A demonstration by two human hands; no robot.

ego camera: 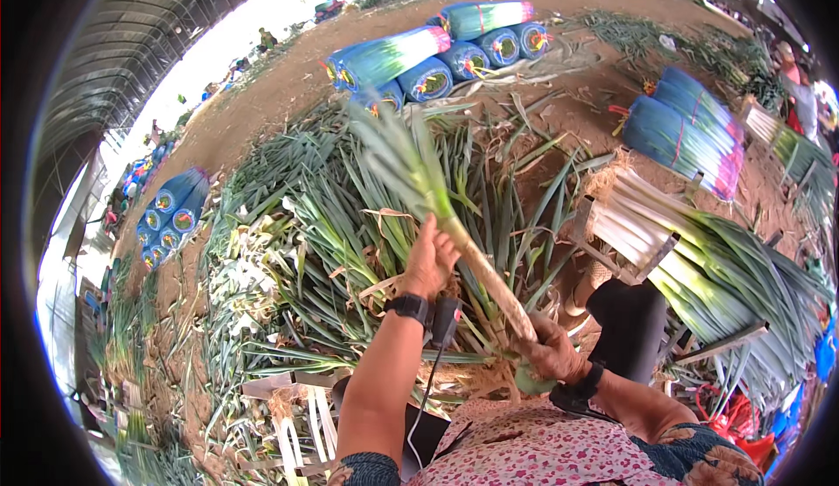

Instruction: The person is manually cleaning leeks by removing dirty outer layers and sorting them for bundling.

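A long leek (pixel 488 273) slants across the middle, its leafy top blurred and pointing away from me. My left hand (pixel 429 260) is on the stalk just below the leaves, thumb along it. Near the root end, my right hand (pixel 554 349) closes around the pale, soil-stained base. Under the right hand sits a small green object (pixel 534 381), mostly covered, so its kind cannot be told. A large heap of loose leeks (pixel 367 217) lies beneath and beyond both hands.
To the right, a rack (pixel 632 266) cradles trimmed leeks (pixel 708 269); another rack (pixel 269 386) with a few leeks stands at lower left. Blue-wrapped leek bundles (pixel 426 79) are stacked ahead, with more bundles (pixel 682 125) at right. Stripped leaves (pixel 246 276) litter the left side.
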